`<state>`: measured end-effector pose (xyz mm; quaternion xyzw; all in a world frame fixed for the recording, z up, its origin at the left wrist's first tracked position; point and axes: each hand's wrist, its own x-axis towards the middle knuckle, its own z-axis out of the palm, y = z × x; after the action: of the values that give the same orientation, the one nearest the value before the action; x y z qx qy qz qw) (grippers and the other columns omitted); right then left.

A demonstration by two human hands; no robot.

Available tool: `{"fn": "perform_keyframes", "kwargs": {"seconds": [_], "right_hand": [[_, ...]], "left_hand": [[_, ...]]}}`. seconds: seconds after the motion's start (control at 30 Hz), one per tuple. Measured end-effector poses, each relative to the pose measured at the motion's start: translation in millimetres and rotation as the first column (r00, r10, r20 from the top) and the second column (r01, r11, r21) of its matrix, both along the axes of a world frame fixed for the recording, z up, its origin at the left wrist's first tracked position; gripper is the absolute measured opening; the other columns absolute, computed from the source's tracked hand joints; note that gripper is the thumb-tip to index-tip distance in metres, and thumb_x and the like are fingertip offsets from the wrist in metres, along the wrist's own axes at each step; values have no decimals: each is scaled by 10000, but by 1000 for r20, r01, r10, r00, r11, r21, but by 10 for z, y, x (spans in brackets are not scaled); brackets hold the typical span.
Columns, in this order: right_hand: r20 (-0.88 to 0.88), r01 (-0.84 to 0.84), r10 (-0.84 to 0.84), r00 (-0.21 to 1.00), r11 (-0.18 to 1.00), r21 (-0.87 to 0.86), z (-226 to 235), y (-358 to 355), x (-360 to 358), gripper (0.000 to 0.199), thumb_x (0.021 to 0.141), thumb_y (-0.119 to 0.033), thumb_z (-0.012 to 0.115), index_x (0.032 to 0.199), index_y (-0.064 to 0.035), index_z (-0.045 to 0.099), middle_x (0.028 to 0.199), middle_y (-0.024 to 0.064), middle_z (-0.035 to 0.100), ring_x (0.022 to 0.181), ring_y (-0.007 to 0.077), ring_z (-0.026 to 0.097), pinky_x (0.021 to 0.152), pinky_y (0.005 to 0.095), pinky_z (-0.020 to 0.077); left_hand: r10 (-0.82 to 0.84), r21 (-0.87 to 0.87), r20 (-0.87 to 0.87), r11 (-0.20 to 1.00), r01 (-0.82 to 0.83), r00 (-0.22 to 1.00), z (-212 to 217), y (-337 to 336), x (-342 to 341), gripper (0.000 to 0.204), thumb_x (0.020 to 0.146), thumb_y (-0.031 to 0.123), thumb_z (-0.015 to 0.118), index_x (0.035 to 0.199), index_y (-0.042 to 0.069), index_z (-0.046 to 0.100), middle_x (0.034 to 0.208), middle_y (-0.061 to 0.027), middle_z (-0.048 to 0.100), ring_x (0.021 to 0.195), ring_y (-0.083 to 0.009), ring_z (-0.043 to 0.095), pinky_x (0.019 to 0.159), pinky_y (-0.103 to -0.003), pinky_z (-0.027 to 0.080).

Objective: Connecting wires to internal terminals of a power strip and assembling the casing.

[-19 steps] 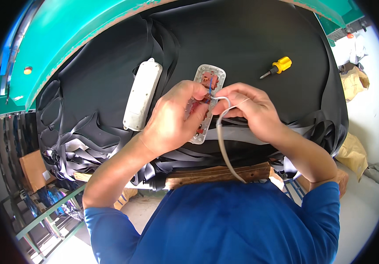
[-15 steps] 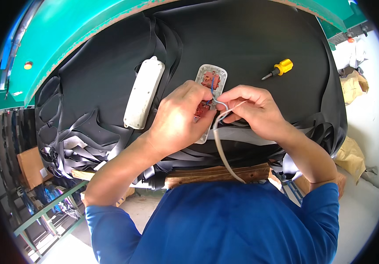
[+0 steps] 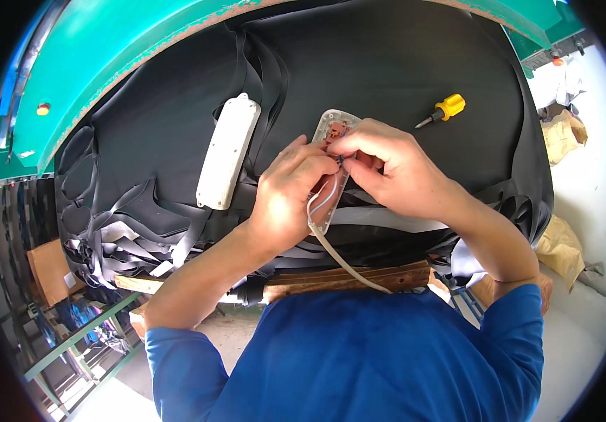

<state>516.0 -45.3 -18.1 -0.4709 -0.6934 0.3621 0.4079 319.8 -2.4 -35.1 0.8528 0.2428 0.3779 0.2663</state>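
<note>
1. Head view, work surface: a table (image 3: pixel 401 49) draped in black fabric, with loose black strips (image 3: pixel 127 232) hanging over its near left edge and a wooden board (image 3: pixel 359 278) along the near edge.
2. Head view, item in hand: an opened power strip base (image 3: pixel 329 144), clear-grey, lying flat near the table centre. Its long axis runs from far to near, tilted slightly to the right at the far end. The rounded far end points away from the person; reddish-copper parts show inside it.
3. A grey cable (image 3: pixel 338 257) leaves the near end of the base and trails toward the person over the wooden board. Thin wires (image 3: pixel 325 200) loop up from it into the base.
4. Left hand (image 3: pixel 290 193): curled over the near half of the base, fingertips pinched together at the wires close to its middle.
5. Right hand (image 3: pixel 387 169): closed in a pinch, thumb and forefinger meeting the left fingertips at the same spot over the base. What exactly sits between the fingertips is too small to tell.
6. A white power strip cover (image 3: pixel 229 151) lies just to the left of the hands, long axis roughly parallel to the base, apart from it.
7. A yellow-handled screwdriver (image 3: pixel 443 110) lies to the far right, tip pointing left and toward the person, well apart from the hands.
</note>
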Motion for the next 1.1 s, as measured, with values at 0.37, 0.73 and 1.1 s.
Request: {"fn": "perform_keyframes", "kwargs": {"seconds": [0.37, 0.73, 1.1], "right_hand": [[202, -207, 197, 959, 978, 32, 162, 222, 76, 89, 845, 11, 665, 926, 0, 630, 929, 136, 619, 818, 319, 625, 691, 391, 510], [267, -325, 311, 912, 946, 11, 155, 303, 105, 99, 855, 31, 663, 894, -1, 577, 881, 134, 590, 792, 333, 594, 678, 401, 482], [249, -311, 330, 911, 943, -115, 314, 315, 51, 88, 825, 71, 568, 880, 18, 612, 913, 163, 626, 846, 351, 628, 736, 424, 507]], "left_hand": [[-59, -72, 45, 995, 62, 997, 9, 11, -63, 219, 767, -80, 725, 936, 22, 630, 978, -132, 687, 896, -286, 685, 1019, -480, 482], [-97, -98, 130, 989, 110, 987, -30, 58, -74, 235, 746, -98, 737, 909, 4, 603, 966, -159, 657, 773, -272, 657, 633, -318, 544], [-65, -250, 112, 964, 92, 992, -11, 1, -123, 240, 729, -80, 786, 892, 61, 682, 928, -77, 630, 877, -230, 642, 812, -345, 521]]}}
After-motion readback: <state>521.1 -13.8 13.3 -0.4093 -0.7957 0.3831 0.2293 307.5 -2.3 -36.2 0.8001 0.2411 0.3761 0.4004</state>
